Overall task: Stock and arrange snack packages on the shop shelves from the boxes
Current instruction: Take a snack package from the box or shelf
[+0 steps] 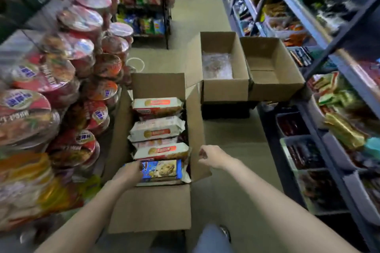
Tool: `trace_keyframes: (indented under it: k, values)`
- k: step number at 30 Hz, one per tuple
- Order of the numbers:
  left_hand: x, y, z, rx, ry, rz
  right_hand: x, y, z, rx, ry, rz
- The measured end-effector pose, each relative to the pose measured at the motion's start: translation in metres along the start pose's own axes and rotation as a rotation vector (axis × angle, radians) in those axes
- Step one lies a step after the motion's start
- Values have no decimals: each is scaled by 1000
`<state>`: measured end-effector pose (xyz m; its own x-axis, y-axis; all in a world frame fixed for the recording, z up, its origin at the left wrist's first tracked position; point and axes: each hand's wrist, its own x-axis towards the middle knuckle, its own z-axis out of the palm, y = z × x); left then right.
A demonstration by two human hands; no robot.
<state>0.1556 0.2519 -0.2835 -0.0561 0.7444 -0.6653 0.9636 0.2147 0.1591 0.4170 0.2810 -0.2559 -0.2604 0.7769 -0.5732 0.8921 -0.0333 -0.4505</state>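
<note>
Left hand grips blue pack by one end, could slip; right hand loosely curled, holding nothing.

Both bare forearms extended fwd and down, L hand lower, fingers curled in a grip, back of hand up, R hand raised slightly higher and apart from L, fingers loosely curled, nothing held, wrist approx. straight.
</note>
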Motion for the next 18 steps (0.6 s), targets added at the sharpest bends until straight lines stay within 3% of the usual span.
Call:
trace_keyframes:
  k: [9,18]
  values:
    - [65,-22,7,-185,-50,-66,152,-10,43,-521,-153,-178]
    - [114,-6,3,-313,-49,-113,216,-18,82,-674,-238,-224]
